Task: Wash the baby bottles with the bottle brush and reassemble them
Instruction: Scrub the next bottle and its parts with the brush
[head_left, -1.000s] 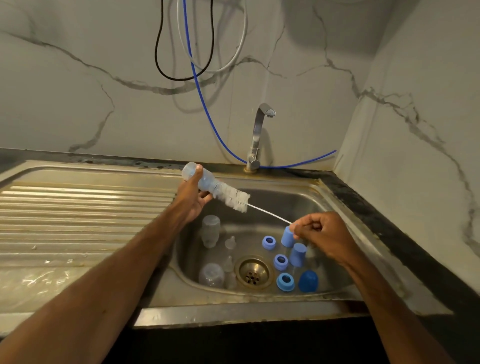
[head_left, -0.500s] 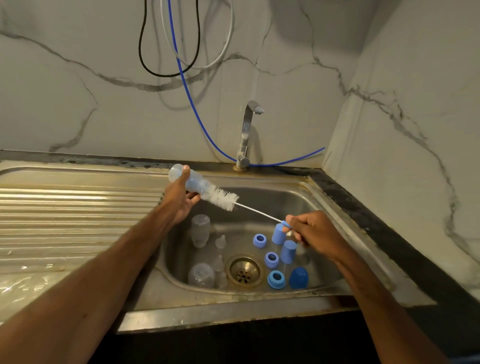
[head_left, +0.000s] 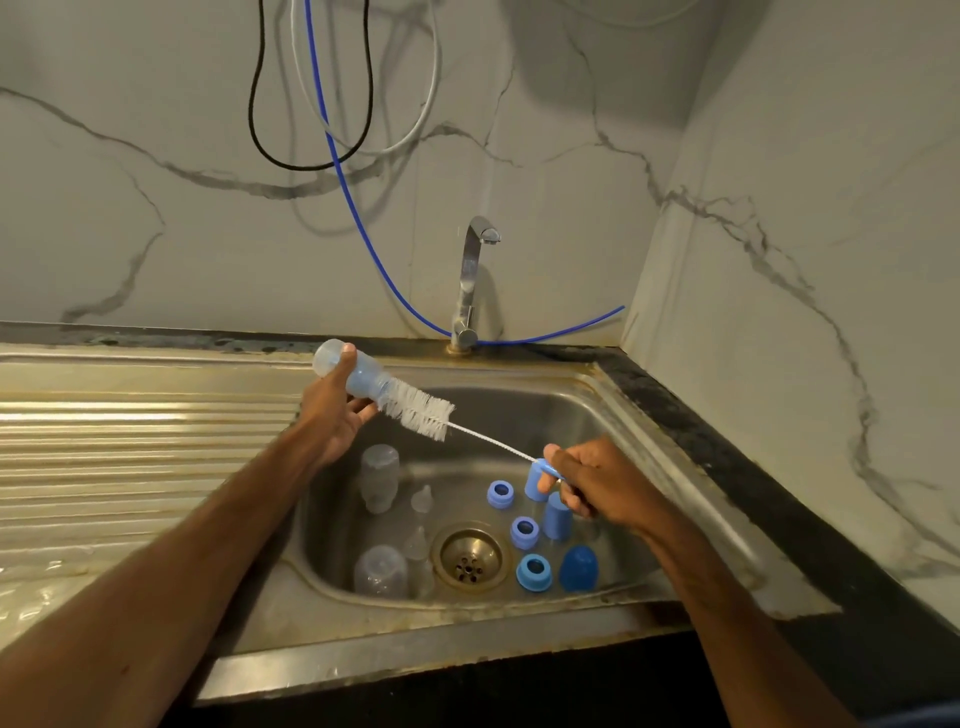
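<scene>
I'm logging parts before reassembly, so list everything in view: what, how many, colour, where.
sink: 1, steel, drainboard on its left
drain: 1, brass, sink floor
tap: 1, chrome, behind sink
cables: 3, black, white, blue, on wall
held bottle: 1, clear, raised over sink's back left
bottle brush: 1, white bristles, blue handle, tip in held bottle's mouth
loose bottles: 2, clear, sink's left side
teats: at least 2, clear, between loose bottles and drain
collar rings: 3, blue, right of drain
caps: 3, two light blue, one dark blue, sink's right side
left hand: 1, grips held bottle
right hand: 1, grips brush handle
</scene>
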